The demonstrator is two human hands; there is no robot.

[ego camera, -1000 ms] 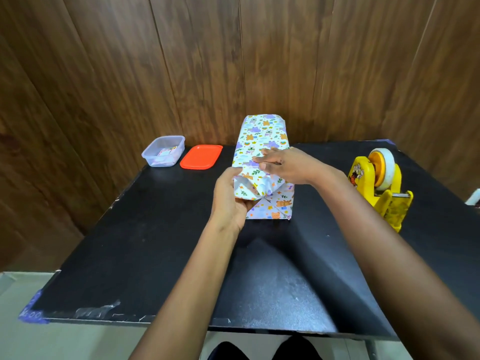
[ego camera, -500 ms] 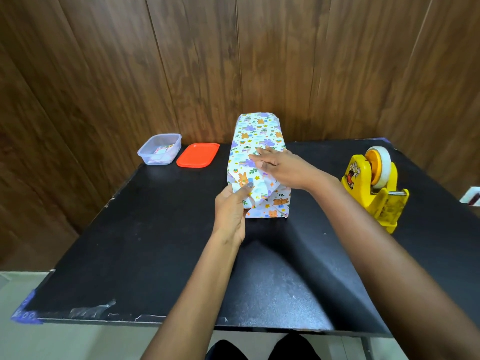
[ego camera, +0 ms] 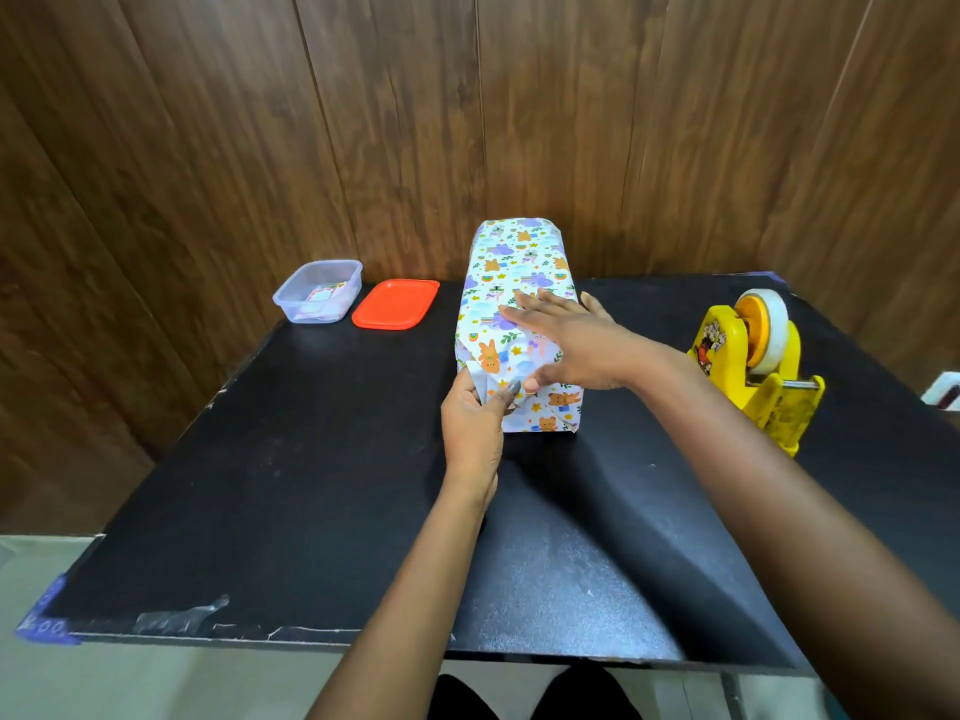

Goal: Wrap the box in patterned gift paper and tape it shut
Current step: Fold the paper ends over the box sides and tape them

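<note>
Step in hand: closing the near end of the box, which lies lengthwise at the middle of the black worktop, its top and long sides already covered in gift paper. The right hand lies flat on top of the box, fingers straight and spread, thumb pressing at the near top edge. The left hand grips the near left corner, its thumb across the end face and its other fingers curled round the side, pinching the folded paper flap against the box. The next move probably calls for one hand to keep the folds pinned while the other reaches the yellow tape dispenser at the right (well apart from the box); releasing both risks the flaps springing open. Containers: a clear plastic tub at the far left holds a small printed item, too small to identify; its orange lid lies just beside it.
</note>
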